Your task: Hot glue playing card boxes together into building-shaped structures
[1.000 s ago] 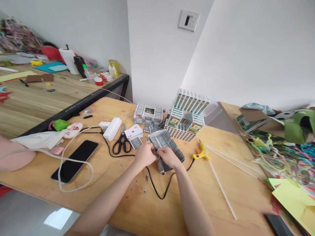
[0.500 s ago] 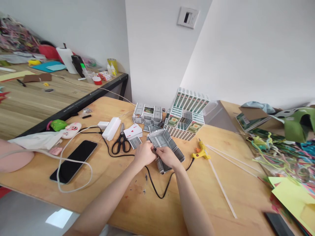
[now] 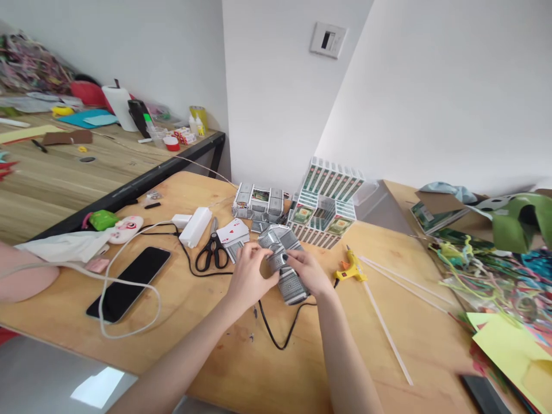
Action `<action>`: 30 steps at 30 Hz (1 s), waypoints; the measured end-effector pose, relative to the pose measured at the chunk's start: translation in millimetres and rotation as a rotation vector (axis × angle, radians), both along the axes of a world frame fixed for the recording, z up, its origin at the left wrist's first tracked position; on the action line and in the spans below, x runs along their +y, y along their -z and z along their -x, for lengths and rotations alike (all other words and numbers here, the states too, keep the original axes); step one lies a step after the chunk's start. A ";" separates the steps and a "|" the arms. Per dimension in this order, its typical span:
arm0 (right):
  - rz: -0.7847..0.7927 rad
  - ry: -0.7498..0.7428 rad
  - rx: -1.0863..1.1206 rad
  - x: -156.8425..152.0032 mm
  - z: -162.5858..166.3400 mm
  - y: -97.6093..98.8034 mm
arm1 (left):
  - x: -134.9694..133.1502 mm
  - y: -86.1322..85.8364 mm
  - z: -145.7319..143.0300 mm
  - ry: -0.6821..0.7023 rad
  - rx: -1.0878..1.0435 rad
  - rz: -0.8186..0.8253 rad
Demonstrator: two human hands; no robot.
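Observation:
Between my hands is a grey box made of playing cards [image 3: 293,288], tipped so that one patterned long side faces me. My left hand [image 3: 249,277] holds its left end, fingertips on the upper edge and thumb low on the side. My right hand [image 3: 311,272] grips the right part, fingers bent over the patterned side. To the left lie loose playing cards [image 3: 233,230], an ace of hearts on top, and black-handled scissors [image 3: 212,254]. A yellow glue gun [image 3: 352,268] rests to the right of my right hand.
Behind stand another grey card structure [image 3: 259,201] and a stack of green-and-white card boxes [image 3: 325,207]. Leftward lie a phone [image 3: 131,282], a looped white cable [image 3: 103,299] and a white adapter [image 3: 196,227]. A black cord [image 3: 280,347] curves below my hands. Glue sticks [image 3: 388,333] lie right.
The box has been tipped, so its outer side now faces me instead of its hollow inside. My left fingers have spread more, and my right hand has shifted slightly right.

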State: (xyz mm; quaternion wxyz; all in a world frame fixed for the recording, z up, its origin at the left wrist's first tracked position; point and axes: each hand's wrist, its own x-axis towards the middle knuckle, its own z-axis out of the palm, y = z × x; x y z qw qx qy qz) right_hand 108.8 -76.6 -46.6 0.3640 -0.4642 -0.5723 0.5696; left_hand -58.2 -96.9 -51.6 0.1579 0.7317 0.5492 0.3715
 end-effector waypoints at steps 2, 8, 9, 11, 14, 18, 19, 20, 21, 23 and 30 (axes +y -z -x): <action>0.028 0.034 0.099 -3.2 -4.4 -9.8 | -2.0 -11.9 0.8 0.005 -0.049 -0.029; 0.113 0.108 0.586 -6.8 -2.5 -20.7 | 9.2 -35.3 6.0 0.222 -0.190 0.007; 0.110 0.107 0.620 -6.1 -1.5 -19.6 | 12.3 -35.1 7.5 0.249 -0.205 0.028; 0.116 0.115 0.653 -4.0 0.4 -15.6 | 18.6 -31.7 10.8 0.304 -0.236 0.080; 0.143 0.151 0.653 -0.6 3.1 -8.0 | 28.0 -23.5 15.9 0.353 -0.250 0.137; 0.143 0.177 0.607 1.0 3.2 -3.3 | 38.8 -14.6 19.5 0.381 -0.211 0.198; 0.148 0.155 0.570 0.8 1.8 -3.7 | 40.7 -12.9 19.5 0.390 -0.219 0.226; 0.157 0.121 0.523 0.5 0.0 -4.5 | 42.2 -11.3 19.3 0.399 -0.234 0.253; 0.168 0.079 0.472 0.0 -2.3 -5.6 | 43.2 -9.9 18.8 0.405 -0.250 0.276; 0.172 0.010 0.367 -0.7 -7.1 -8.0 | 44.3 -7.9 17.7 0.406 -0.268 0.287; 0.071 0.031 0.127 2.7 -18.1 -4.3 | 45.3 -9.5 14.8 0.401 -0.258 0.231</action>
